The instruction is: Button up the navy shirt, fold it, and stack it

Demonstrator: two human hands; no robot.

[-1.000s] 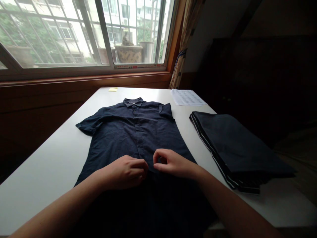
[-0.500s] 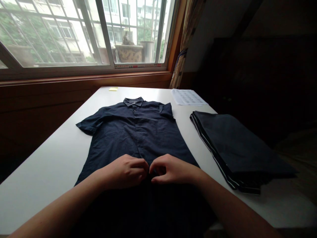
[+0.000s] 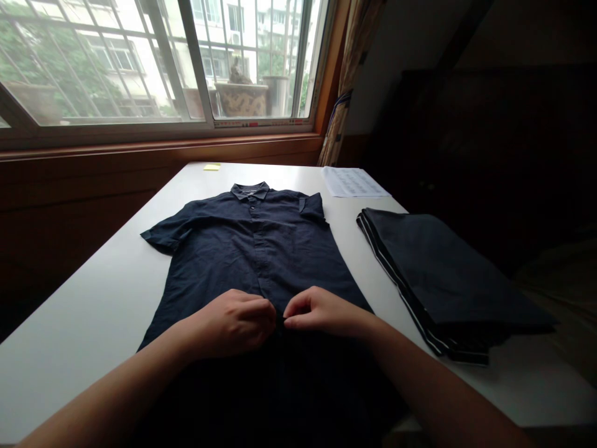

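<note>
A dark navy short-sleeved shirt (image 3: 224, 249) lies front up, its collar toward the window and its lower part in deep shadow near me. Over its front closure, my left hand (image 3: 240, 320) is closed, the fingers curled onto the placket cloth. Just to the right, my right hand (image 3: 314, 309) pinches the shirt's front edge between thumb and fingertips. The two hands are close together. Whether a button is between the fingers is too dark to tell.
The shirt lies on a white table (image 3: 84, 317). To the right sits a stack of folded dark cloth (image 3: 443, 267) with white-striped edges. Printed paper (image 3: 355, 182) and a yellow sticky note (image 3: 212, 167) lie at the far edge, below a barred window (image 3: 140, 62).
My right hand has come slightly left toward the left hand, and its thumb and fingers have closed into a pinch on the shirt's edge. My left hand has stayed nearly in place.
</note>
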